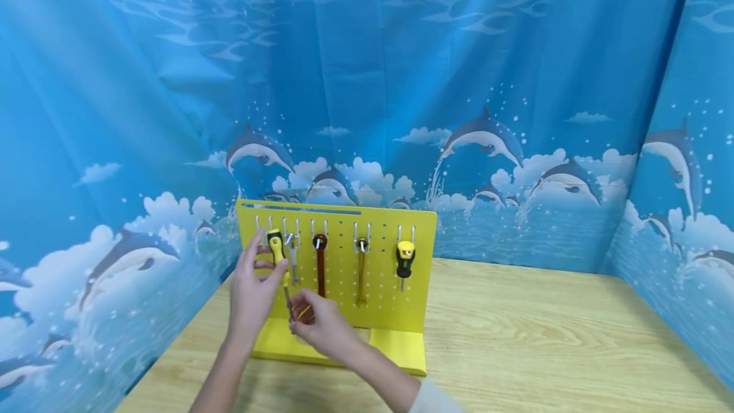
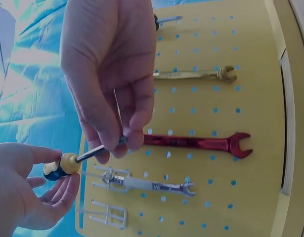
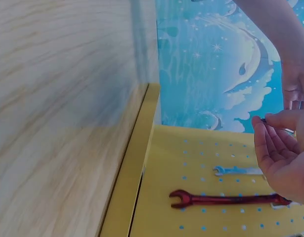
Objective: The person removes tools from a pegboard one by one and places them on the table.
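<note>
A yellow-and-black screwdriver (image 1: 276, 247) is held in front of the left part of a yellow pegboard (image 1: 395, 304), handle up and shaft slanting down. My left hand (image 1: 252, 292) holds its handle between thumb and fingers. Lower down, my right hand (image 1: 327, 327) pinches the shaft near its end, and the fingertips cover the tip. Seen from the left wrist, the left hand (image 2: 23, 192) has the handle at lower left, while the right hand (image 2: 112, 64) reaches in from above. In the right wrist view the right hand (image 3: 285, 153) hides most of the screwdriver.
On the pegboard hang a silver wrench (image 2: 147, 184), a red wrench (image 2: 201, 143), a gold wrench (image 1: 361, 276) and a stubby screwdriver (image 1: 405, 259). A white hook (image 2: 109, 215) sits beside the silver wrench. Behind the wooden table (image 1: 545, 336) hangs a dolphin-print curtain (image 1: 367, 81).
</note>
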### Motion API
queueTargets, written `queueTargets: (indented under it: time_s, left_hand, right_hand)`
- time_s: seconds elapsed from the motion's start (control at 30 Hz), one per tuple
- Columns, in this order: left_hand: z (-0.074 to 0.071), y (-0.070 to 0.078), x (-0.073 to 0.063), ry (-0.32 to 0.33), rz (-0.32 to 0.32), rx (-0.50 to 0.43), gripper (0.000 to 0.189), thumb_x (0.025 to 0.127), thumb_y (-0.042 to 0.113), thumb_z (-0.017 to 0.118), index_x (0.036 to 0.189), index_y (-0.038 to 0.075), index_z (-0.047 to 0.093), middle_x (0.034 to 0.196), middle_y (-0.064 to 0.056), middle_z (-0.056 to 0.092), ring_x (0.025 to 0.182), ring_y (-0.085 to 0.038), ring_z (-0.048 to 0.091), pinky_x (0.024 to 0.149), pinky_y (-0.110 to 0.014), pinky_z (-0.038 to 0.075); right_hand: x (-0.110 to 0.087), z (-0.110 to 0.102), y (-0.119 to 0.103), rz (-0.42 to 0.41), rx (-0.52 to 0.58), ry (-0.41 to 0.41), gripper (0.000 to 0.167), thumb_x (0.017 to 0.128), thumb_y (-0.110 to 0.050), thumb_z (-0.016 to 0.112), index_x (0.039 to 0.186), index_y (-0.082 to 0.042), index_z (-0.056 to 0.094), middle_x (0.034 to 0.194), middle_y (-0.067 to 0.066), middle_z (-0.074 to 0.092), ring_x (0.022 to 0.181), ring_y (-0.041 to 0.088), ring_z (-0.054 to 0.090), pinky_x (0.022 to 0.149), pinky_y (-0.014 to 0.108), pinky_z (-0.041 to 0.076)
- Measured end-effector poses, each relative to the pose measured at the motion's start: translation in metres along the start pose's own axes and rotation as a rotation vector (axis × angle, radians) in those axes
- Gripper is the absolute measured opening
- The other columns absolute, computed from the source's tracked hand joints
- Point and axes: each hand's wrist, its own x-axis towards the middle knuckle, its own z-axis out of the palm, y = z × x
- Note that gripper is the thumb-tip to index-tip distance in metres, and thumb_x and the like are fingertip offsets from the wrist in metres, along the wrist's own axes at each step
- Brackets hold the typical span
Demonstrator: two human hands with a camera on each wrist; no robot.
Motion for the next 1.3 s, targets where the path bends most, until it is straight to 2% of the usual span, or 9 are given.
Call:
queueTargets:
  time_s: [0.17, 0.3, 0.57, 0.9, 1.1, 1.3]
  left_hand:
    - [0.010, 0.004, -0.005, -0.033, 0.059, -0.051, 0.062, 0.085, 0.008, 0.066, 0.140, 0.014, 0.039, 0.113, -0.011, 0.053, 0.087, -0.021, 0.057, 0.070, -0.025, 0.051]
    - [0.020, 0.010, -0.011, -0.058, 0.070, -0.123, 0.059, 0.085, 0.008, 0.066, 0.138, 0.015, 0.041, 0.113, -0.012, 0.053, 0.091, -0.024, 0.056, 0.074, -0.033, 0.052]
    - [0.040, 0.017, -0.020, -0.114, 0.073, -0.251, 0.058, 0.084, 0.007, 0.066, 0.137, 0.012, 0.042, 0.114, -0.014, 0.051, 0.094, -0.026, 0.056, 0.078, -0.035, 0.051]
    - [0.061, 0.032, -0.034, -0.178, 0.095, -0.342, 0.057, 0.082, 0.004, 0.067, 0.133, 0.013, 0.046, 0.111, -0.013, 0.052, 0.089, -0.025, 0.056, 0.075, -0.030, 0.053]
    - [0.075, 0.039, -0.042, -0.223, 0.116, -0.366, 0.057, 0.081, 0.004, 0.067, 0.133, 0.012, 0.046, 0.110, -0.013, 0.052, 0.090, -0.026, 0.056, 0.075, -0.030, 0.053]
    - [0.089, 0.046, -0.050, -0.260, 0.128, -0.396, 0.056, 0.081, 0.003, 0.066, 0.133, 0.013, 0.046, 0.108, -0.012, 0.052, 0.088, -0.026, 0.056, 0.074, -0.030, 0.053]
  right_hand:
    - [-0.012, -0.015, 0.003, 0.000, -0.014, -0.012, 0.022, 0.081, 0.006, 0.063, 0.101, -0.001, 0.055, 0.084, -0.003, 0.057, 0.073, 0.004, 0.057, 0.067, 0.018, 0.051]
    - [-0.023, -0.025, 0.000, 0.010, -0.022, -0.003, 0.023, 0.080, 0.005, 0.064, 0.100, -0.001, 0.055, 0.085, -0.002, 0.057, 0.073, 0.006, 0.058, 0.067, 0.018, 0.051]
    - [-0.046, -0.042, 0.002, 0.014, -0.050, 0.008, 0.024, 0.079, 0.008, 0.064, 0.098, -0.003, 0.055, 0.084, -0.002, 0.057, 0.072, 0.006, 0.058, 0.066, 0.020, 0.051]
    - [-0.074, -0.060, 0.008, -0.052, -0.095, 0.054, 0.023, 0.078, 0.008, 0.063, 0.096, -0.003, 0.054, 0.081, 0.000, 0.058, 0.069, 0.008, 0.058, 0.064, 0.023, 0.053]
    - [-0.091, -0.071, 0.014, -0.099, -0.138, 0.084, 0.025, 0.078, 0.007, 0.064, 0.098, -0.004, 0.054, 0.082, 0.003, 0.060, 0.068, 0.009, 0.059, 0.061, 0.024, 0.053]
    - [-0.107, -0.082, 0.016, -0.106, -0.189, 0.101, 0.024, 0.079, 0.005, 0.065, 0.098, -0.003, 0.053, 0.082, 0.002, 0.060, 0.071, 0.009, 0.058, 0.061, 0.024, 0.053]
